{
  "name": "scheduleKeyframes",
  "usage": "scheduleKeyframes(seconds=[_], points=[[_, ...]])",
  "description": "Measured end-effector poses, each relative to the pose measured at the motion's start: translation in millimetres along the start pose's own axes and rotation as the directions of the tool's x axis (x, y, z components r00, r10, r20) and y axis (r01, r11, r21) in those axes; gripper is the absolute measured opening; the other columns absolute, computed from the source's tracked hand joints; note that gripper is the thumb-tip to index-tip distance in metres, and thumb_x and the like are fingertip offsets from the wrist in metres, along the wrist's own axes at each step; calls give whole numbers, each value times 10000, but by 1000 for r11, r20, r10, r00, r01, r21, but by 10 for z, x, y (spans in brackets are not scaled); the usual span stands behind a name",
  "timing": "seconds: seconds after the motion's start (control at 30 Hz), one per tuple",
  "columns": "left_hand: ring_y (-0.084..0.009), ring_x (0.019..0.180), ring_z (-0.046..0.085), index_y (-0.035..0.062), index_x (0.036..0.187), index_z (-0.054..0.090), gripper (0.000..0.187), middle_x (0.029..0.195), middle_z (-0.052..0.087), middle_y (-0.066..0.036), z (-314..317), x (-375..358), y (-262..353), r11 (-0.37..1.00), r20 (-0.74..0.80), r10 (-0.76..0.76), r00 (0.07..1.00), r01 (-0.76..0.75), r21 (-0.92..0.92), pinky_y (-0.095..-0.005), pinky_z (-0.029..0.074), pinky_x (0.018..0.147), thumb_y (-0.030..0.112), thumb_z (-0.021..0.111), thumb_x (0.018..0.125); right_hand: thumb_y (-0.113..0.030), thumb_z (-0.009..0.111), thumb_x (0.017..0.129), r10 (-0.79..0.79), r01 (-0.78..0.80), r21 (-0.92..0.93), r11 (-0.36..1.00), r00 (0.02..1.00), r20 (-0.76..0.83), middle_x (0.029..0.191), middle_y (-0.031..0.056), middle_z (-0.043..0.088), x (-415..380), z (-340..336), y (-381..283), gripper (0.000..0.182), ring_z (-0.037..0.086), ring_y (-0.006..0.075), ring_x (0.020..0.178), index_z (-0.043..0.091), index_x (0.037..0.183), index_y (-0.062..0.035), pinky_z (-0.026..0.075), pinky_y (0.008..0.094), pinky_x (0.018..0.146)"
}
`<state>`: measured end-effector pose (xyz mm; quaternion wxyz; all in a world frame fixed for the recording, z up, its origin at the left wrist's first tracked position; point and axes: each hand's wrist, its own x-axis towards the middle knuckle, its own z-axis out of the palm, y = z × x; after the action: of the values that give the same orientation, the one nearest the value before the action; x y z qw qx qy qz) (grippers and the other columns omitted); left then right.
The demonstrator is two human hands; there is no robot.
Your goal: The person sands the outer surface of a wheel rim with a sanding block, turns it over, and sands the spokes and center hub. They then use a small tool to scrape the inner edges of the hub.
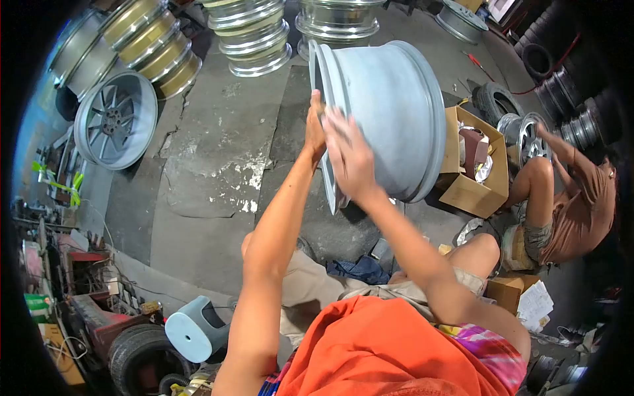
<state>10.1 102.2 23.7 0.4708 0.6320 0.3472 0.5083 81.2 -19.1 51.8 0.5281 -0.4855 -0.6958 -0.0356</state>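
Observation:
A large grey wheel rim (389, 119) stands on its edge in front of me, its open side facing left. My left hand (315, 129) is at the near lip of that open side, gripping the edge, with part of its fingers hidden by the rim. Close beside it, my right hand (349, 158) lies along the outer lip with its fingers stretched out, slightly blurred. Nothing shows between the right fingers.
Right of the rim sits an open cardboard box (485, 191) with wrapped items. Beyond it a person (571, 204) handles another wheel (528, 138). Stacked rims (251, 33) line the back; a spoked wheel (115, 122) leans left. A light-blue stool (191, 330) and tyre (142, 360) are lower left.

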Motion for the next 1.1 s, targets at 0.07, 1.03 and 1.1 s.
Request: scheduleKeyframes(seconds=[0.07, 1.03, 1.1], points=[[-257, 1269, 573, -86, 1402, 510, 663, 1375, 600, -207, 7, -56, 312, 916, 75, -327, 942, 336, -220, -390, 412, 1110, 466, 331, 1081, -136, 532, 1028, 59, -59, 9, 998, 998, 29, 1429, 143, 604, -257, -97, -93, 347, 532, 337, 1377, 662, 1329, -20, 330, 525, 1191], [-164, 763, 528, -76, 986, 654, 685, 820, 613, -59, -47, -756, -3, 968, 129, -151, 980, 173, -183, -360, 440, 751, 414, 194, 1118, -402, 556, 1013, 375, -330, -181, 927, 780, 501, 1089, 219, 717, 2026, 508, 1380, 460, 675, 365, 1026, 713, 1116, 18, 505, 395, 886], [-140, 687, 464, -52, 925, 660, 689, 741, 547, -18, 54, -675, 29, 976, -29, -58, 998, 51, -210, -358, 413, 693, 422, 199, 1118, -415, 567, 1012, 316, -289, -128, 949, 874, 368, 1117, 219, 709, 1978, 578, 1347, 470, 673, 365, 1024, 710, 1142, 13, 508, 387, 875]])
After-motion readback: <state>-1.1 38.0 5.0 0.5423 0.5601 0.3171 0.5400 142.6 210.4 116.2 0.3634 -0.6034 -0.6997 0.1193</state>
